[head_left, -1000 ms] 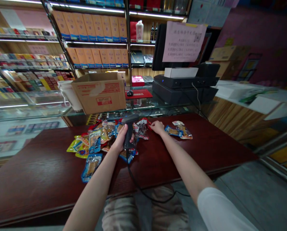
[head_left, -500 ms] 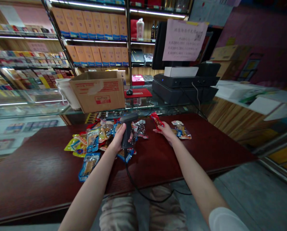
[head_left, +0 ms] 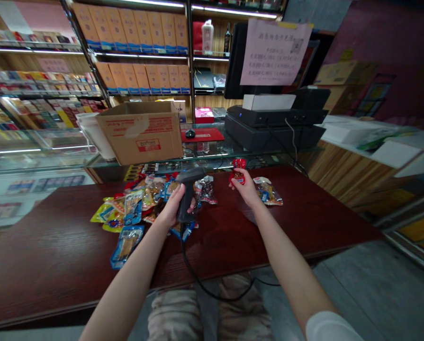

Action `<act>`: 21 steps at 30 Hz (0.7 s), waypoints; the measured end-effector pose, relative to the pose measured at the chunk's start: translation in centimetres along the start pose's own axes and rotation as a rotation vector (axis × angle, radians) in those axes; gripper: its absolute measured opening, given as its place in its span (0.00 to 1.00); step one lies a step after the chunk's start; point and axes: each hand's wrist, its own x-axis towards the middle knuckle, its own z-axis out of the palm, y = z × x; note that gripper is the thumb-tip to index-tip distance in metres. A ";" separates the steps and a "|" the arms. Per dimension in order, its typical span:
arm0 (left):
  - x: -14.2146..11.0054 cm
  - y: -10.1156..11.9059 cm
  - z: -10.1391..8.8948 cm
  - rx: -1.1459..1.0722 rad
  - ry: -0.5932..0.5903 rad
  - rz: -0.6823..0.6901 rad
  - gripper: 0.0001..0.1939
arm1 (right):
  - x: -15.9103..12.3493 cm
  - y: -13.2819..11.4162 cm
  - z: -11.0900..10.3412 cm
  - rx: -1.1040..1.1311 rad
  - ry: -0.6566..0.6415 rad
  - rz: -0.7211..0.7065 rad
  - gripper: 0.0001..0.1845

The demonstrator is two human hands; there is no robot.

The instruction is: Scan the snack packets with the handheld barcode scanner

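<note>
My left hand is closed around the grip of a black corded barcode scanner, above a heap of mixed snack packets on the dark red wooden counter. In my right hand, a small red snack packet is pinched between fingers and thumb, a little to the right of the scanner's head. Two more packets lie just beyond that hand. The scanner's black cord drops over the counter's front edge.
Behind the counter stands a glass display case carrying an open cardboard box, a computer mouse on a red mat, and a black cash register under a paper notice. Shelves of boxed goods fill the back.
My right hand has picked up the red packet from the counter and raised it toward the scanner. My left hand still grips the scanner. The view has tilted slightly.
</note>
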 end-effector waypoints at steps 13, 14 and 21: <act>-0.4 -0.7 0.7 -0.012 -0.120 0.031 0.34 | -0.9 -0.8 1.0 -0.198 0.003 -0.183 0.30; -0.4 -0.8 0.7 -0.006 -0.133 0.030 0.33 | -1.0 -0.9 1.2 -0.174 -0.015 -0.178 0.31; -0.5 -0.8 0.7 0.009 -0.132 0.020 0.34 | -1.1 -1.1 1.3 -0.227 0.004 -0.174 0.28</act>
